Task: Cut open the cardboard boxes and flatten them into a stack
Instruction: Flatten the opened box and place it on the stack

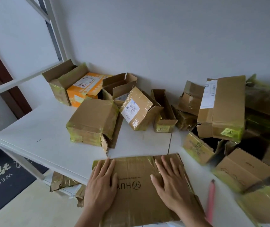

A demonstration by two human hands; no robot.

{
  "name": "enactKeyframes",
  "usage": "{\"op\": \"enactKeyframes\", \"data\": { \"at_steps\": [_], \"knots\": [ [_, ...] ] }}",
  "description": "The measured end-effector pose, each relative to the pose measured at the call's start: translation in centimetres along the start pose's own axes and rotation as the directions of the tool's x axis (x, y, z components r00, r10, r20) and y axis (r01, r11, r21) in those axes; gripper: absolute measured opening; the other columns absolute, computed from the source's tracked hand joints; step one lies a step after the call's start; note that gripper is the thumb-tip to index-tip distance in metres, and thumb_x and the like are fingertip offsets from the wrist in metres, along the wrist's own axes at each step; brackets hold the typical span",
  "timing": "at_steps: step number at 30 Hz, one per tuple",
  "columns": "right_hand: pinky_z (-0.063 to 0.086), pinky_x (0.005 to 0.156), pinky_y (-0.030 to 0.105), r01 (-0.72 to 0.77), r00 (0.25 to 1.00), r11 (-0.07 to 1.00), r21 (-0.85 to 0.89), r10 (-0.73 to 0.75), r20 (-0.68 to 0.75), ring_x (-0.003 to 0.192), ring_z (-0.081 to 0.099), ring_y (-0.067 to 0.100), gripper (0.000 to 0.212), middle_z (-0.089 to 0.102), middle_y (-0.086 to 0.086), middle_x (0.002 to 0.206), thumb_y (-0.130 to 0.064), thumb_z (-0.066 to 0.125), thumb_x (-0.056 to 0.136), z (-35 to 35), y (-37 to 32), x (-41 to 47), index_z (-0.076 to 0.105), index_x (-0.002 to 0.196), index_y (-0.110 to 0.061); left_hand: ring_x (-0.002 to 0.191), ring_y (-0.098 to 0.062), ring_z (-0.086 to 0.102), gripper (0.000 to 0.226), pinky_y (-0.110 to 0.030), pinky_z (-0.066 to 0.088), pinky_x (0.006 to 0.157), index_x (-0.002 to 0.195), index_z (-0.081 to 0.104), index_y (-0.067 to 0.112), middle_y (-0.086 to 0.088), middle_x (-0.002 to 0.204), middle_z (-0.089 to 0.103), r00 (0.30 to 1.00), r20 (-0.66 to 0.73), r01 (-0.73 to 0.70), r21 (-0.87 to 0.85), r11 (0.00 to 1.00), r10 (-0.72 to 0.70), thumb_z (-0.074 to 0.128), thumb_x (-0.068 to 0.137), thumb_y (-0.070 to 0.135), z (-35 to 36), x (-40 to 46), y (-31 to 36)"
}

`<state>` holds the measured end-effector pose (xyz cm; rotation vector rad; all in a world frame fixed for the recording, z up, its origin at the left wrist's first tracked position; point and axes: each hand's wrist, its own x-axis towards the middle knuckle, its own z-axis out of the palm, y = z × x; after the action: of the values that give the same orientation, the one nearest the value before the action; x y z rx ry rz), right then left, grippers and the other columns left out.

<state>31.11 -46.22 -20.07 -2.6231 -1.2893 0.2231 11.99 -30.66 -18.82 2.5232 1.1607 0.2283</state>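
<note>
White table (49, 128), cardboard boxes (93, 122) piled against grey wall (163, 38)

both hands press flat on a flattened cardboard box (136, 190) at the near edge of the white table (40, 128): left hand (100, 185), right hand (170, 182), fingers straight. a pink cutter (211, 200) lies just right. unflattened boxes (95, 122) crowd the far side.

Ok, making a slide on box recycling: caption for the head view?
Both hands, left and right, press a flattened box on the table, unopened boxes behind.
</note>
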Motion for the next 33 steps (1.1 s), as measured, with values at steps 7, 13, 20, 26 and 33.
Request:
{"op": "enactKeyframes", "data": {
  "at_steps": [7,13,20,26,33],
  "knots": [
    [-0.016,0.120,0.044,-0.012,0.998,0.993,-0.116,0.019,0.055,0.147,-0.026,0.019,0.090,-0.026,-0.013,0.158,-0.076,-0.032,0.070,0.0,-0.3,0.2,-0.014,0.150,-0.040,0.148,-0.015,-0.020,0.074,-0.033,-0.014,0.118,0.151,-0.006,0.045,0.013,0.161,-0.016,0.998,0.053,-0.034,0.119,0.992,0.028,-0.016,0.080,0.063,0.5,0.6,-0.3],
    [-0.015,0.120,0.048,0.057,0.993,0.994,-0.099,-0.046,0.105,0.147,-0.028,0.020,0.079,-0.027,-0.022,0.157,-0.084,-0.023,0.068,-0.7,-0.1,-0.4,-0.020,0.143,-0.059,0.150,-0.026,-0.017,0.085,-0.040,-0.013,0.121,0.156,-0.005,0.035,0.000,0.164,-0.012,0.999,0.045,-0.021,0.198,0.980,0.012,-0.015,0.079,0.070,1.3,0.2,0.5],
    [-0.017,0.119,0.045,0.045,0.995,0.998,-0.052,-0.040,0.092,0.149,-0.020,0.017,0.076,-0.016,-0.029,0.157,-0.082,-0.001,0.078,-0.6,-0.1,0.2,0.002,0.149,-0.056,0.153,-0.028,-0.002,0.082,-0.042,-0.006,0.122,0.158,0.012,0.030,-0.002,0.165,0.004,0.998,-0.025,-0.050,0.193,0.980,0.056,0.000,0.089,0.072,2.1,0.2,0.2],
    [-0.012,0.120,0.050,0.035,0.999,0.989,-0.143,-0.030,0.032,0.151,-0.016,0.022,0.083,-0.015,-0.022,0.159,-0.089,-0.002,0.076,-0.3,-0.5,-1.4,-0.006,0.150,-0.053,0.153,-0.027,-0.003,0.083,-0.045,0.000,0.124,0.158,0.010,0.031,-0.001,0.166,0.004,0.997,-0.012,-0.067,0.217,0.974,0.072,-0.004,0.087,0.071,1.8,-0.2,0.1],
    [-0.006,0.121,0.048,0.015,0.998,0.983,-0.184,-0.026,-0.057,0.153,-0.003,0.022,0.075,0.000,-0.023,0.161,-0.082,0.003,0.083,1.0,-0.4,-0.8,0.009,0.151,-0.052,0.144,-0.031,0.032,0.066,-0.048,0.020,0.120,0.147,0.046,0.023,-0.005,0.153,0.043,0.983,-0.154,-0.072,0.157,0.985,0.097,0.025,0.095,0.059,3.0,-0.1,-0.6]
  ]
}}
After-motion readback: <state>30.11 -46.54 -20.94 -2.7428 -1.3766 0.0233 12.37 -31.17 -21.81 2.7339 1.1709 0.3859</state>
